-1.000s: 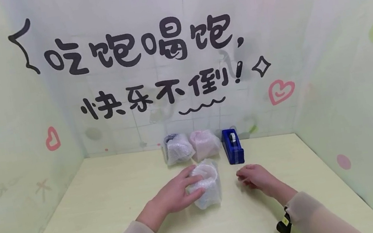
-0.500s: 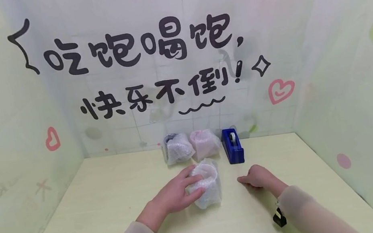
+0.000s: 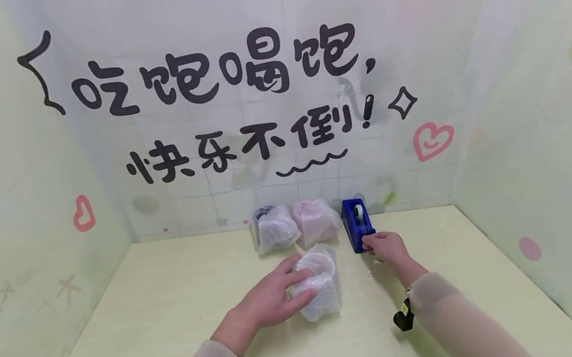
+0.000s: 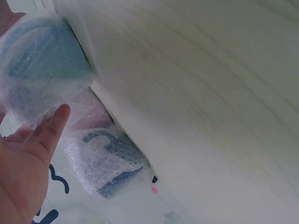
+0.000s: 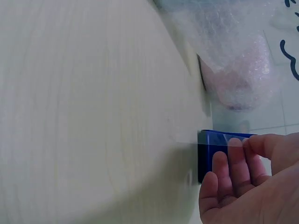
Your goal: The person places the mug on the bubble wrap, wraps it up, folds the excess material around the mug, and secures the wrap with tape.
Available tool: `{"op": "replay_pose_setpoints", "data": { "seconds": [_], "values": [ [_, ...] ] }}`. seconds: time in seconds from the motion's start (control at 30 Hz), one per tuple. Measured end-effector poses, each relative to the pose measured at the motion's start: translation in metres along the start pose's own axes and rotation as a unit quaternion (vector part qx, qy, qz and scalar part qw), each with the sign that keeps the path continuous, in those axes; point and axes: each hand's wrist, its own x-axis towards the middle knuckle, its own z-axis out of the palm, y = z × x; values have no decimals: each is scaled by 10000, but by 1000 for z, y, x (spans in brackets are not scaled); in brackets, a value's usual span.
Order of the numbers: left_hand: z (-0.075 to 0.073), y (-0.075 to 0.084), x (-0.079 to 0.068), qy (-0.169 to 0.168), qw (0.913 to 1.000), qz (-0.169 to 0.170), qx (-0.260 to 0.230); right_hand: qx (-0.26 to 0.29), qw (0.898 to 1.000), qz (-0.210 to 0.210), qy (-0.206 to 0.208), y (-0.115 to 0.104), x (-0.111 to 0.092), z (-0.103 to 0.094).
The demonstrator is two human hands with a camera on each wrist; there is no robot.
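A cup wrapped in bubble wrap [image 3: 321, 288] stands on the table, and my left hand [image 3: 274, 298] holds it from its left side with the fingers bent around it. Through the wrap in the left wrist view, the cup looks blue-green [image 4: 51, 58]. My right hand [image 3: 389, 247] is at the front end of a blue tape dispenser [image 3: 352, 224]. Seen from the right wrist, its thumb and forefinger pinch a strip of clear tape [image 5: 215, 139], while the other fingers lie in front of the dispenser's blue body. The strip's far end is hard to make out.
Behind the held cup, two more bubble-wrapped bundles stand side by side, a dark blue one [image 3: 275, 230] and a pink one [image 3: 317, 222]. The dispenser is right of the pink one. A printed fabric backdrop [image 3: 200, 201] rises at the table's [image 3: 174, 321] back edge.
My right hand has moved forward from the bare table to the front of the tape dispenser. My left hand stays on the wrapped cup.
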Motion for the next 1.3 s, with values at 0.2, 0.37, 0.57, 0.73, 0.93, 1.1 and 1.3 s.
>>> {"op": "replay_pose_setpoints", "data": {
  "seconds": [0.2,0.37,0.57,0.73,0.93,1.1,1.3],
  "values": [
    [1,1,0,17,10000,3,-3,47,9994,-224,276,5,5,6],
    [0,2,2,-4,10000,-31,-18,-115,9988,-204,440,4,4,8],
    [0,1,1,-63,9998,-178,-34,-404,9982,-148,412,-1,4,9],
    [0,-1,-2,-93,9995,-283,-103,-380,9986,-43,369,-1,6,13],
    [-1,-3,-4,-88,9994,-300,-125,-33,9996,68,290,2,9,17],
    [0,-3,-4,-52,9995,-258,-155,-296,9993,174,164,8,9,16],
    [3,-2,-2,-14,9997,-153,-171,219,9989,202,-353,14,7,1]
  ]
}}
